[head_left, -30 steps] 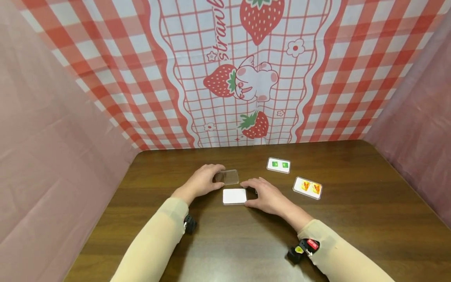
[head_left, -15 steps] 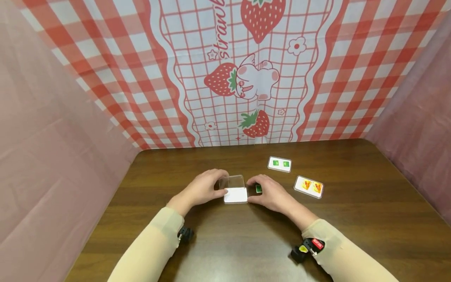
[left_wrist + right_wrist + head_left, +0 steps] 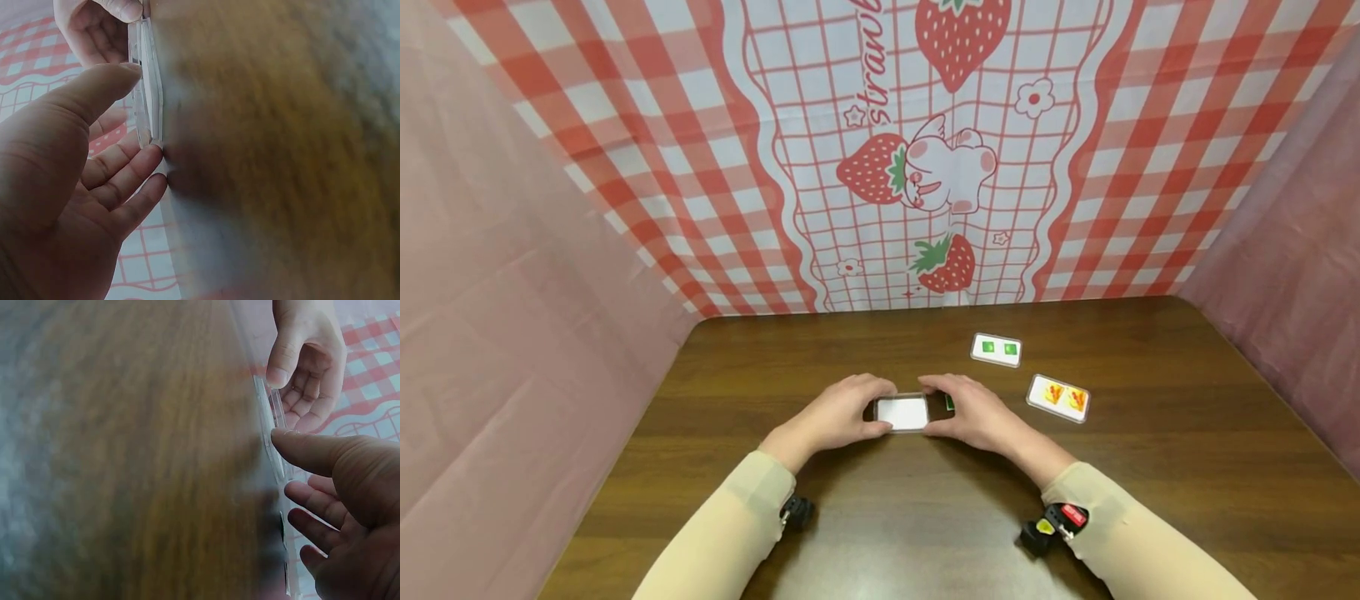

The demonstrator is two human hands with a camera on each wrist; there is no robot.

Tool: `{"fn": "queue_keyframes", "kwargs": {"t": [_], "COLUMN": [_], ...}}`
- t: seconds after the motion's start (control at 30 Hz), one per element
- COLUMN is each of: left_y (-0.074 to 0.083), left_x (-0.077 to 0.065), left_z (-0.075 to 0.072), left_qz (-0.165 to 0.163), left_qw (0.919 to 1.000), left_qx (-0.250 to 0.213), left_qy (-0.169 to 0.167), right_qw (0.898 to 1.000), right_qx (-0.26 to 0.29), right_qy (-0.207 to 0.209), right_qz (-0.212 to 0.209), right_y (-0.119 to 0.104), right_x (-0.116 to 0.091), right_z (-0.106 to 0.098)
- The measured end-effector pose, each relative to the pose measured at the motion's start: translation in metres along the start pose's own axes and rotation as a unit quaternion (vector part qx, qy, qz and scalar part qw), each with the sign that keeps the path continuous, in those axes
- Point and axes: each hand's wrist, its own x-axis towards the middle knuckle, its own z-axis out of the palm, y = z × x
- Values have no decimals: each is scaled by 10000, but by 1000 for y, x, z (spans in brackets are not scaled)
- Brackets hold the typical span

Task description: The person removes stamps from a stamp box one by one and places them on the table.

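Observation:
A white card [image 3: 902, 412] lies in a shallow clear plastic case on the table, between both hands. A clear plastic cover [image 3: 279, 407] lies over it, slightly tilted and with a gap along its edge in the wrist views. My left hand [image 3: 841, 412] grips the cover at its left end, thumb on the near side and fingers on the far side. My right hand [image 3: 972, 410] holds the right end of the case, thumb at the near corner and forefinger at the far one. A small green-marked piece [image 3: 950, 402] shows partly behind the right hand.
Farther right lie two more clear cases, one with two green pictures [image 3: 996, 350], the other with two orange-yellow food pictures [image 3: 1058, 398]. A strawberry-print cloth [image 3: 925, 208] hangs at the table's [image 3: 880, 517] back edge, with pink cloth [image 3: 512, 350] at both sides.
My left hand has brought the clear cover from behind the white card toward me and down over it. My right hand has stayed at the card's right end.

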Motion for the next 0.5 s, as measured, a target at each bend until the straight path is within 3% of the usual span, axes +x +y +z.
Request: {"fn": "queue_keyframes", "kwargs": {"t": [0.5], "left_y": [0], "left_x": [-1], "left_z": [4], "left_qz": [-12], "left_qw": [10000], "left_qx": [67], "left_qy": [-30], "right_qw": [9990], "right_qx": [-350], "right_qy": [-162], "right_qz": [217], "right_y": [-7], "right_x": [3], "right_z": [0]}}
